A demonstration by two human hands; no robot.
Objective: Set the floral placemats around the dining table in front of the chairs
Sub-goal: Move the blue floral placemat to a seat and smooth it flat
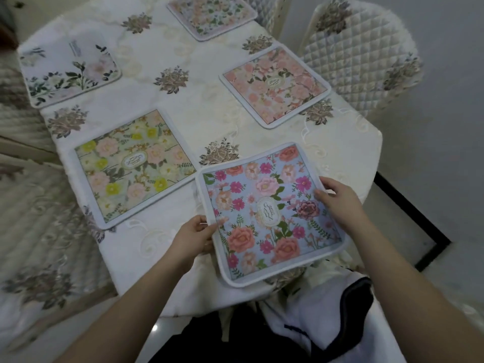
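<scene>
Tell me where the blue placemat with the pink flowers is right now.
In the head view the blue placemat is at the near right end of the table, held at its edges by the left hand and right hand, right of the yellow-flowered placemat.

the blue placemat (269,213) carries an oval gold-rimmed label at its middle with stacked letters that seem to read "garden", though the small lines are too blurred to be sure. the yellow-flowered placemat (133,166) and pink placemat (275,86) bear similar ovals, unreadable.
</scene>
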